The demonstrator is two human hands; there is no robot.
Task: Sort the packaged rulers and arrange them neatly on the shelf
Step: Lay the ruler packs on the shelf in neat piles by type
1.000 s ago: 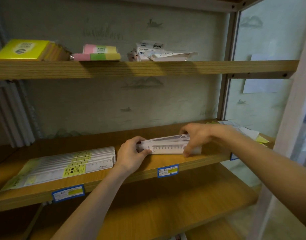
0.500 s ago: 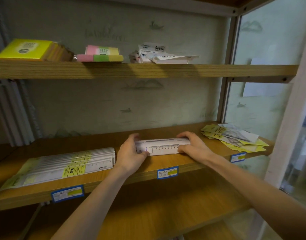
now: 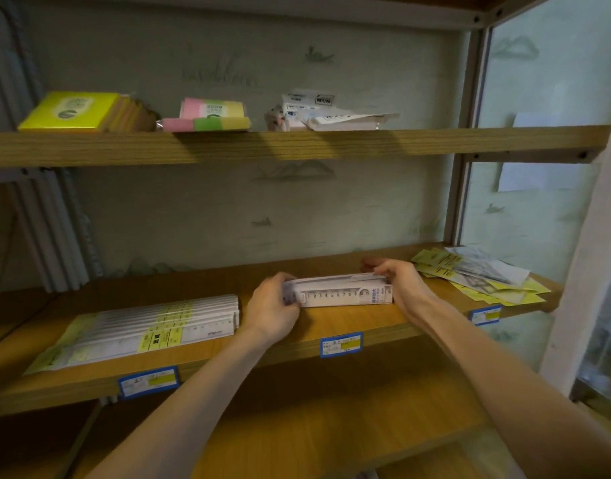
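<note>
On the middle shelf (image 3: 331,326) our hands, left (image 3: 271,311) and right (image 3: 399,285), grip the ruler stack (image 3: 342,292) by its ends; our right has shifted to square it, nearly tidy.

A small stack of white packaged rulers (image 3: 342,292) stands on edge mid-shelf (image 3: 331,326); longer yellow-labelled rulers (image 3: 152,326) lie fanned left; loose yellow packets (image 3: 476,276) sprawl right.
</note>
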